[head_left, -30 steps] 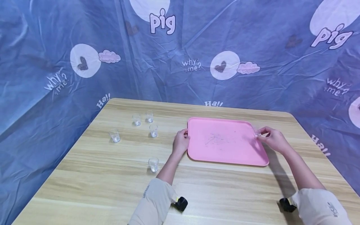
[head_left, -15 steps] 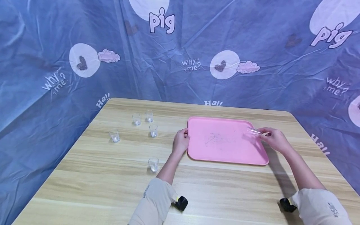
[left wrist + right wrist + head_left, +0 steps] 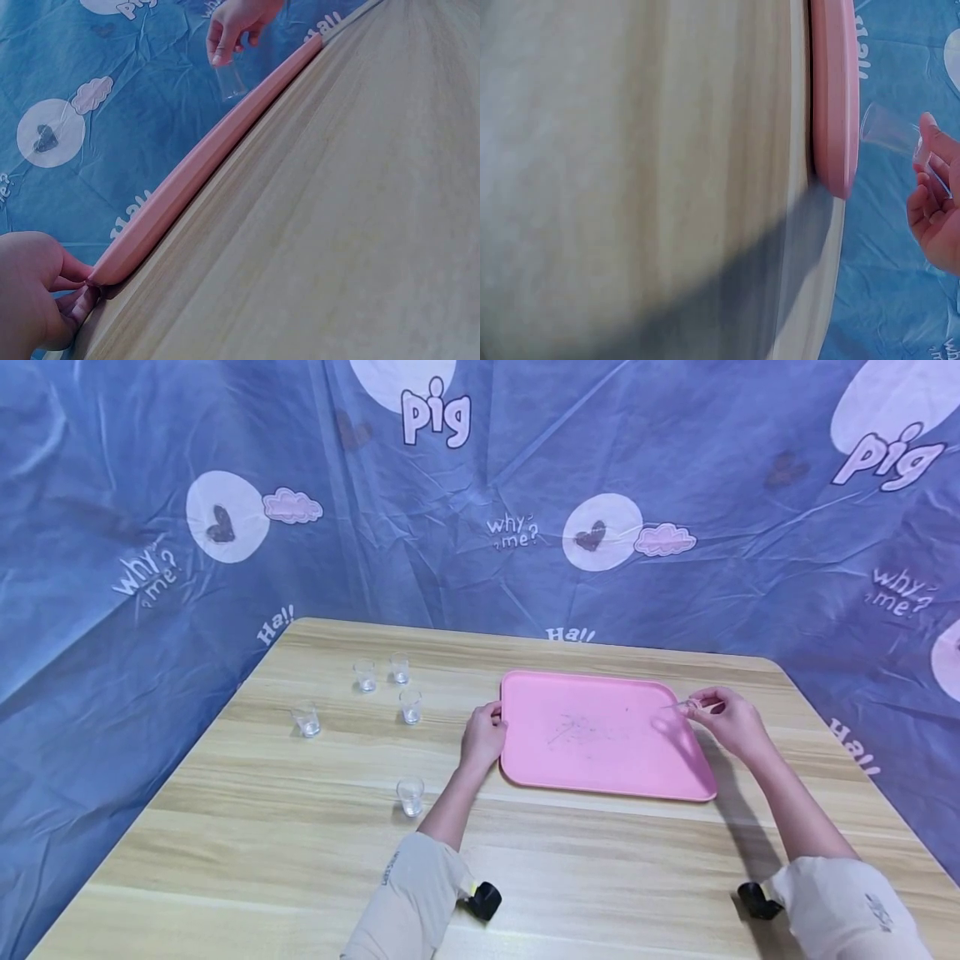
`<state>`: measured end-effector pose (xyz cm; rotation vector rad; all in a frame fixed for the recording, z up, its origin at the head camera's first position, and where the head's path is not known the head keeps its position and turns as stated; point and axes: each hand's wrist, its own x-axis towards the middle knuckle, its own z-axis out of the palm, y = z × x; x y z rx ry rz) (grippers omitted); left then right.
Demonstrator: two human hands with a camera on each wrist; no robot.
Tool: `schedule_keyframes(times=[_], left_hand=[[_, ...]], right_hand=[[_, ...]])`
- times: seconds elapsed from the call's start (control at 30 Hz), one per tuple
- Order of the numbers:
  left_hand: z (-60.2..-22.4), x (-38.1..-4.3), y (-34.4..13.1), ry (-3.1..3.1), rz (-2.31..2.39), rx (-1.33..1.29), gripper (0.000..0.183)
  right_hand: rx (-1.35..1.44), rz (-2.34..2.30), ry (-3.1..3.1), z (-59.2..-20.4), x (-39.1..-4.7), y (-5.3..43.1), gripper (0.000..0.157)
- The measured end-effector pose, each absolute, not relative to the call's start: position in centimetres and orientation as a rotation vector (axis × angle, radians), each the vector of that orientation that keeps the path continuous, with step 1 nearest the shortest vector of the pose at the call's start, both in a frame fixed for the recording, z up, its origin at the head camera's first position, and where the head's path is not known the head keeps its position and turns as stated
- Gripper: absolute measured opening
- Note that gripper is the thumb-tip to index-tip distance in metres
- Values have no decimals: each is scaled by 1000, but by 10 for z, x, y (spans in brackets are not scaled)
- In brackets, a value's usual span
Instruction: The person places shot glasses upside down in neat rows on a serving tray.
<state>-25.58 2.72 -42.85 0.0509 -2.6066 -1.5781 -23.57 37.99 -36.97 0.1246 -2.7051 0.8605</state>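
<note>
A pink tray (image 3: 600, 768) lies on the wooden table. My left hand (image 3: 482, 739) grips its left edge; in the left wrist view the thumb and fingers (image 3: 71, 266) pinch the rim at the corner. My right hand (image 3: 731, 727) is over the tray's right edge, pinching a small clear glass (image 3: 891, 129) near its base between thumb and fingers. The glass is tipped over, its open mouth turned down toward the tray, as the left wrist view shows too. Only faint marks show on the tray's surface.
Several similar small glasses stand upright on the table left of the tray, one (image 3: 410, 797) beside my left forearm and another (image 3: 306, 720) farthest left. A blue printed cloth (image 3: 420, 552) hangs behind and beside the table.
The right hand has turned and lifted slightly, tipping the glass from sideways to mouth down over the tray. The left hand and the tray have stayed put.
</note>
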Motion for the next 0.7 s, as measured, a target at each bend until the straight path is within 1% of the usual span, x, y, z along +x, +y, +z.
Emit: schedule_keyframes(times=[0.5, 0.7], left_hand=[[-425, -253, 26, -2601, -1573, 29, 37], [-425, -254, 26, -2605, -1575, 34, 37]], right_hand=[[106, 905, -2722, -378, -249, 377, 32], [112, 924, -2709, -382, -251, 377, 29]])
